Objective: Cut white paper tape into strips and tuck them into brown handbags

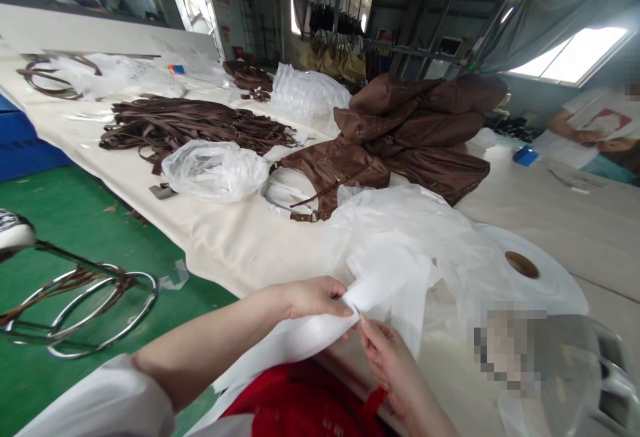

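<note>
Your left hand [320, 298] and right hand [384, 351] both pinch the white strip [310, 338], in front of you at the table [240, 243] edge. It looks light, soft, perhaps slippery; better take it by the edges.

Fingers of the left hand [317, 297] are partly hidden by the white strip [310, 335]. The co-worker [597, 129] is blurred, cut off by the right edge.
</note>
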{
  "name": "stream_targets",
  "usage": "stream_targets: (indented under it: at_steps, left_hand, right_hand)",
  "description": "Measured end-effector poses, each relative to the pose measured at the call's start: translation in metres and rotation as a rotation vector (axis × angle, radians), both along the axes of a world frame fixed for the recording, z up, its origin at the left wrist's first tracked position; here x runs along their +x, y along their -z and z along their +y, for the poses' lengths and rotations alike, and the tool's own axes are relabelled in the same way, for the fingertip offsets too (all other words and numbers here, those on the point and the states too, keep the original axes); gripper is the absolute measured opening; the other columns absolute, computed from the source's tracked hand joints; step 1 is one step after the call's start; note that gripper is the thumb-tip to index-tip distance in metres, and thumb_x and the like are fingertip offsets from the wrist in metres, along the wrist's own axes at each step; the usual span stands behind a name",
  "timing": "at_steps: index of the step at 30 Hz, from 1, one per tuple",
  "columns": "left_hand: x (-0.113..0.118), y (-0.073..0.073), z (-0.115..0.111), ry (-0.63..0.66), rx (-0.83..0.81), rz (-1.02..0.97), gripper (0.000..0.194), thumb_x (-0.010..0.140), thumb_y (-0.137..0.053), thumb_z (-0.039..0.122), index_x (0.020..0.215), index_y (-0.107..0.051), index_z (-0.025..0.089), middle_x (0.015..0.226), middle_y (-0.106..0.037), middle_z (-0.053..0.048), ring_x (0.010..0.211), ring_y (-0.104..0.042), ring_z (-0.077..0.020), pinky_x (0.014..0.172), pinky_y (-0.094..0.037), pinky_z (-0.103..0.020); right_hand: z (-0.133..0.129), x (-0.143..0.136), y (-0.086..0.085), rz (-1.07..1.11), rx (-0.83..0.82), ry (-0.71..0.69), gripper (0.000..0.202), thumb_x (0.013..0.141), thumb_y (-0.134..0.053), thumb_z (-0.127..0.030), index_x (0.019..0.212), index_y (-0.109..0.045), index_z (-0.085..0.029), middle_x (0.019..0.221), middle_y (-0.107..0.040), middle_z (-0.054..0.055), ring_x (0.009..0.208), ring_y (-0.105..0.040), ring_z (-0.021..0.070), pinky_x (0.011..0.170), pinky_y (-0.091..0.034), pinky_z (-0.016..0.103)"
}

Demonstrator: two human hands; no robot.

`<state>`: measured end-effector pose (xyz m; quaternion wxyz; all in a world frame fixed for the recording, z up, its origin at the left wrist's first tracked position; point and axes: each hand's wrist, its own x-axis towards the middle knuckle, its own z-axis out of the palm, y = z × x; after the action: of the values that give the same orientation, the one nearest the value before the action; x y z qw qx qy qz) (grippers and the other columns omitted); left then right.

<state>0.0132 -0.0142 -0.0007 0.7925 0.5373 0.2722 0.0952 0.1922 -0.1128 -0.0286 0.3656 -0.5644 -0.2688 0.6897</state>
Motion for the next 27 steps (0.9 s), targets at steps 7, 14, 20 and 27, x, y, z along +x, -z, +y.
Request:
stream_targets:
  at_steps: [7,14,20,27]
  left_hand:
    - [0.001,-0.003,0.003,-0.028,-0.045,-0.009,0.038,0.067,-0.08,0.045,0.087,-0.074,0.012,0.081,-0.073,-0.007,0.069,-0.069,-0.0209,0.074,-0.053,-0.033]
    - [0.003,-0.002,0.005,0.019,-0.035,-0.006,0.037,0.068,-0.079,0.045,0.087,-0.074,0.014,0.082,-0.073,-0.007,0.071,-0.069,-0.0211,0.075,-0.053,-0.033]
    - [0.008,-0.005,0.007,0.076,0.039,0.019,0.036,0.07,-0.078,0.047,0.086,-0.074,0.016,0.084,-0.073,-0.006,0.07,-0.068,-0.0185,0.073,-0.052,-0.029]
    - [0.01,-0.001,0.008,0.045,-0.003,0.072,0.034,0.067,-0.08,0.044,0.084,-0.075,0.016,0.074,-0.07,-0.003,0.063,-0.064,-0.0159,0.063,-0.049,-0.025]
  right_hand:
    - [-0.002,0.004,-0.002,0.04,-0.019,-0.017,0.056,0.066,-0.066,-0.074,0.065,-0.049,-0.021,0.039,-0.025,-0.014,0.03,-0.01,0.0016,0.03,-0.005,0.018]
    - [0.006,0.002,-0.007,0.006,-0.023,-0.052,0.057,0.065,-0.065,-0.075,0.064,-0.047,-0.021,0.037,-0.026,-0.014,0.03,-0.01,0.0014,0.029,-0.005,0.018]
    - [0.017,-0.001,-0.006,-0.071,-0.021,-0.062,0.057,0.066,-0.064,-0.075,0.062,-0.048,-0.021,0.035,-0.027,-0.014,0.027,-0.013,0.0021,0.028,-0.006,0.019]
    - [0.019,0.0,-0.004,-0.049,-0.034,-0.068,0.058,0.067,-0.064,-0.075,0.059,-0.044,-0.021,0.036,-0.025,-0.014,0.029,-0.013,0.0018,0.029,-0.006,0.019]
